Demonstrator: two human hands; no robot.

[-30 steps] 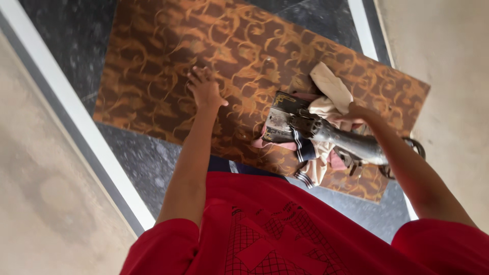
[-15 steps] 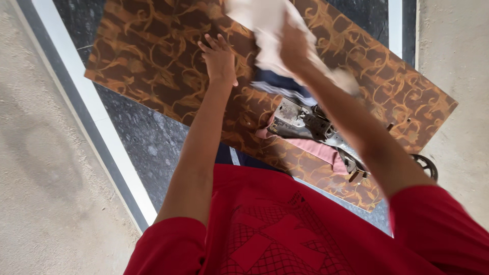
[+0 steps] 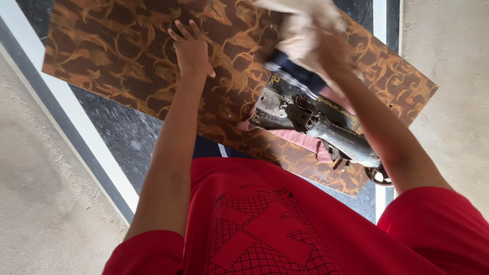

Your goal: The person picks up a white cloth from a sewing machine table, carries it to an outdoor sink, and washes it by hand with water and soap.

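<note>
My left hand (image 3: 191, 48) lies flat with fingers spread on a brown sewing table top (image 3: 117, 51) patterned with orange scrolls. My right hand (image 3: 331, 48) is raised above the table, gripping a bundle of cream cloth (image 3: 303, 28) with a dark striped edge; the hand and cloth are blurred. Below the cloth stands an old dark metal sewing machine (image 3: 316, 122), and a pink cloth (image 3: 298, 140) lies under it.
The machine's handwheel (image 3: 379, 175) hangs past the table's near right corner. The floor is dark stone with a white border strip (image 3: 76, 117) at left and pale concrete beyond. My red shirt fills the bottom of the view.
My right hand lifted the cream cloth off the sewing machine and up above the table, uncovering the machine. My left hand stayed flat on the table top.
</note>
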